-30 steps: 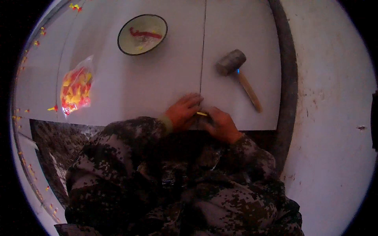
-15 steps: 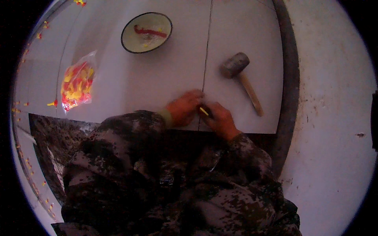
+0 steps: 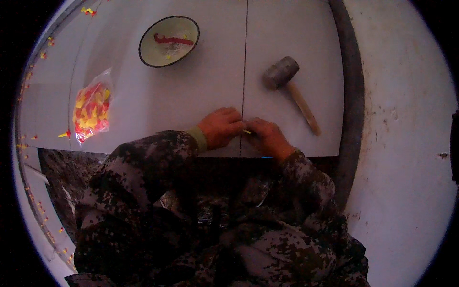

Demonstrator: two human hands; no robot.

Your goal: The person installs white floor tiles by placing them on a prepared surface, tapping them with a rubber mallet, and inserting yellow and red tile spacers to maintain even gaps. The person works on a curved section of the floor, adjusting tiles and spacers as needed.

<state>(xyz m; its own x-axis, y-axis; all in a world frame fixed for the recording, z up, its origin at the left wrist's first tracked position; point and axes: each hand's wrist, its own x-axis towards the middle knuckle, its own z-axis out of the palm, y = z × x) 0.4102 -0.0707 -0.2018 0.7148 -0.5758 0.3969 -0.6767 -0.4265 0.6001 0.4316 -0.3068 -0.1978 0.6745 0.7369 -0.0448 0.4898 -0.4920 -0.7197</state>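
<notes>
Both my hands meet over the thin joint between two large pale tiles (image 3: 201, 91). My right hand (image 3: 270, 138) has its fingers curled around a small yellow tile levelling spacer (image 3: 247, 131), of which only a sliver shows. From the other side of the joint, my left hand (image 3: 221, 128) presses its bent fingertips against the right ones. Whatever lies between the left fingers is hidden. Beyond the right hand rests a rubber mallet (image 3: 282, 72) with a wooden handle.
A dark-rimmed bowl (image 3: 167, 57) holds a red tool and small yellow bits. Left of it lies a clear bag (image 3: 92, 112) of red and yellow spacers. More spacers (image 3: 65, 135) stand along joints at the left. A pale wall (image 3: 401, 143) rises at the right, past a dark gap (image 3: 353, 95).
My fingers have drawn closer together over the joint, and less of the yellow spacer shows. The whole view has shifted slightly; the bowl, bag and mallet remain in place on the tiles.
</notes>
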